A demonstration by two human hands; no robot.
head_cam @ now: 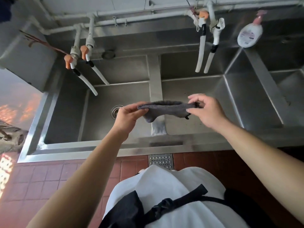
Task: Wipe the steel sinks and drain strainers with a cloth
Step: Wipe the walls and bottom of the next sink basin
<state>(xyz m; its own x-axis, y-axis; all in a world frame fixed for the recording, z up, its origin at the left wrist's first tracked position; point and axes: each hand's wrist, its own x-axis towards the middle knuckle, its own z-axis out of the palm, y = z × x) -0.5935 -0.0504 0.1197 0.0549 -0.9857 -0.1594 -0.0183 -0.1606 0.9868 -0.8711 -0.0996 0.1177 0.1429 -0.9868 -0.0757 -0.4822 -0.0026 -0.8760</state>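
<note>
Grey cloth (pixel 164 108) stretched left-right above the sink divider (pixel 155 76), left hand (pixel 127 116) and right hand (pixel 205 110) each pinching an end. Drain strainer (pixel 116 111) just beside left hand, apparently below it; left basin (pixel 69 116) nearer.

- The scene is evenly and fairly brightly lit by soft, diffuse light; no lamp is in view.
- The steel sinks (pixel 105 96) show broad dull sheen rather than sharp glare, with pale streaks along the rims and the divider (pixel 155 83).
- Warm orange patches of strong light fall at the left edge (pixel 21 109) and are blown out, without detail.
- Shadows are faint and soft-edged; the floor tiles (pixel 230 162) under the sink front sit darkest.
- Wide-angle distortion bends the sink edges and wall pipes (pixel 131 15) outward toward the corners.
- The picture is slightly soft overall, and the soap bottle (pixel 250 34) at upper right looks smeared.
</note>
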